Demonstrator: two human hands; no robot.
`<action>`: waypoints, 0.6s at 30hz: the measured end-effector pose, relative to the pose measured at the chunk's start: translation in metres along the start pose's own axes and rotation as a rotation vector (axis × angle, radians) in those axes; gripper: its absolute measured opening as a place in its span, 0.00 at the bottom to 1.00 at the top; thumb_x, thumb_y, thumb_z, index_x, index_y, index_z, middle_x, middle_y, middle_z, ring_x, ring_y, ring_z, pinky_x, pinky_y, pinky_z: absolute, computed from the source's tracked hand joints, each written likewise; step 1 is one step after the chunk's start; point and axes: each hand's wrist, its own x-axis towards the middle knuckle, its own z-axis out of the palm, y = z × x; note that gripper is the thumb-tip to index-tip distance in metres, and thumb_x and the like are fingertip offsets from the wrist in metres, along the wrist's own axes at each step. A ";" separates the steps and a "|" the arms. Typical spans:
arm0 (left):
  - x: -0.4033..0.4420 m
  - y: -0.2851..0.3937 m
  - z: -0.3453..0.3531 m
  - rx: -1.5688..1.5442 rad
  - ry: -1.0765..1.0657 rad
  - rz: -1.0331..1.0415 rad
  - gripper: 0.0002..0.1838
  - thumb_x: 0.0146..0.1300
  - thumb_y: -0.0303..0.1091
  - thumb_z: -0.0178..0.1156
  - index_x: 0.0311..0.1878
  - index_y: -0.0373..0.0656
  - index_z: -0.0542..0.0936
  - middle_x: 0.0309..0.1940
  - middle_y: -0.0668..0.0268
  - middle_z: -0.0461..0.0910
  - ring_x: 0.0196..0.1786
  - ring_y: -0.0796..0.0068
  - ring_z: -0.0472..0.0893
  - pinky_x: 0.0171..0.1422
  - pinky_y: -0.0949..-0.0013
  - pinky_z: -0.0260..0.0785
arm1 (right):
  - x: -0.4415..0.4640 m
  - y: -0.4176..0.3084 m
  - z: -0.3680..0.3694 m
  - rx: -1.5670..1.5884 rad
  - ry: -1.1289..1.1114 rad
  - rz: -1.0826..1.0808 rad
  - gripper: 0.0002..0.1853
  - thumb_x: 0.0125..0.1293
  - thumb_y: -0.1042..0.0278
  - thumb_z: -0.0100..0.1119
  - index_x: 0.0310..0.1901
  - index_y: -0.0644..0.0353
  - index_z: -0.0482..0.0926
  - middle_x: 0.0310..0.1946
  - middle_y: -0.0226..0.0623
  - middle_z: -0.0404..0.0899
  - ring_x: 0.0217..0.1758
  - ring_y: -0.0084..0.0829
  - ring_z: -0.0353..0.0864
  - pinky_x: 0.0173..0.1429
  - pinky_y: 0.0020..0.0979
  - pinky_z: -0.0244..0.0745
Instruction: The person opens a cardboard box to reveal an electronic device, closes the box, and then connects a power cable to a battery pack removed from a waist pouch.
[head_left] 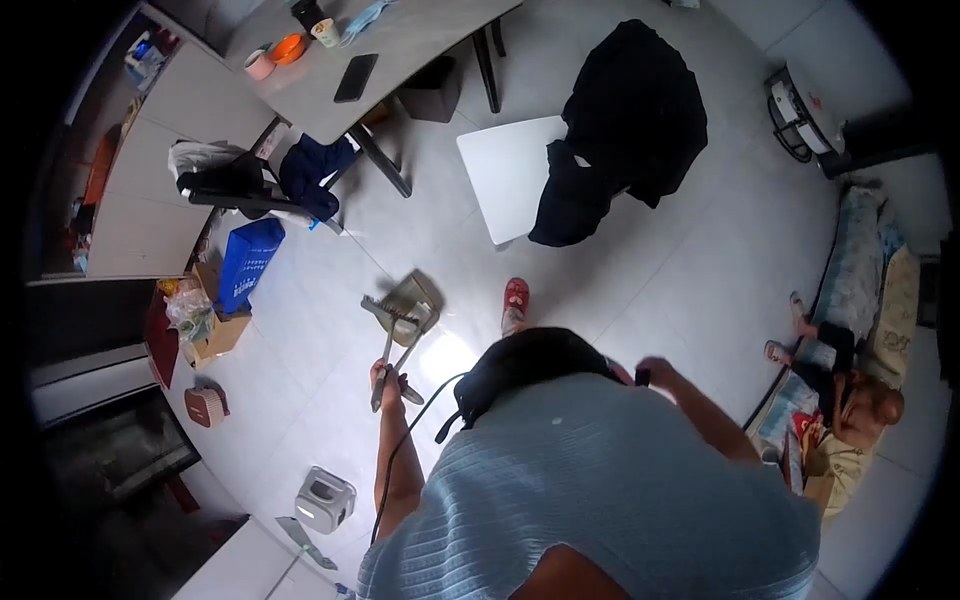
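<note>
My left hand [388, 384] is closed around the handles of a small broom and a dustpan, out in front and to my left. The broom [391, 311] has its dark bristle head over the dustpan [424, 299], a grey-brown pan near the tiled floor. Whether the pan holds any dirt is too small to tell. My right hand [622, 373] is bent in at my waist, with a dark band at the wrist; its fingers are mostly hidden by my body.
Ahead stands a white stool or chair [505, 180] with black clothing [640, 120] over it. The table [300, 100] is at upper left. A blue bag [250, 255], cardboard box [222, 335] and grey step stool [325, 499] line the left. At right, a person [862, 408] is on a sofa.
</note>
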 end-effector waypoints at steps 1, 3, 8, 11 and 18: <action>0.012 0.005 -0.005 0.054 -0.008 0.026 0.17 0.56 0.21 0.50 0.48 0.50 0.68 0.37 0.68 0.68 0.25 0.78 0.71 0.27 0.74 0.71 | 0.025 0.006 -0.020 0.123 0.025 -0.135 0.08 0.55 0.67 0.53 0.35 0.60 0.77 0.32 0.38 0.79 0.37 0.34 0.79 0.41 0.34 0.75; 0.043 0.012 -0.008 0.128 -0.011 0.063 0.19 0.57 0.23 0.52 0.53 0.48 0.68 0.38 0.67 0.69 0.30 0.77 0.72 0.30 0.71 0.74 | 0.079 -0.003 -0.064 0.228 0.063 -0.069 0.10 0.56 0.65 0.52 0.35 0.60 0.78 0.32 0.37 0.79 0.36 0.32 0.78 0.41 0.34 0.74; 0.086 0.049 -0.001 0.122 0.060 0.091 0.26 0.57 0.25 0.54 0.60 0.39 0.64 0.35 0.66 0.73 0.29 0.80 0.71 0.31 0.77 0.68 | 0.140 -0.073 -0.202 0.734 0.240 0.244 0.09 0.64 0.72 0.48 0.41 0.67 0.74 0.33 0.39 0.79 0.36 0.28 0.79 0.41 0.28 0.75; 0.101 0.085 0.011 0.538 0.117 0.110 0.25 0.59 0.30 0.57 0.58 0.32 0.67 0.23 0.71 0.70 0.25 0.82 0.67 0.27 0.76 0.60 | 0.147 -0.076 -0.220 0.886 0.307 0.174 0.08 0.63 0.74 0.50 0.42 0.67 0.74 0.33 0.39 0.78 0.36 0.28 0.79 0.41 0.28 0.75; 0.106 0.072 -0.035 0.699 -0.008 -0.148 0.13 0.58 0.33 0.56 0.44 0.35 0.73 0.25 0.66 0.73 0.27 0.71 0.73 0.30 0.69 0.66 | 0.109 -0.012 -0.097 0.799 0.274 0.525 0.09 0.61 0.65 0.51 0.36 0.62 0.77 0.24 0.38 0.78 0.27 0.29 0.78 0.32 0.29 0.73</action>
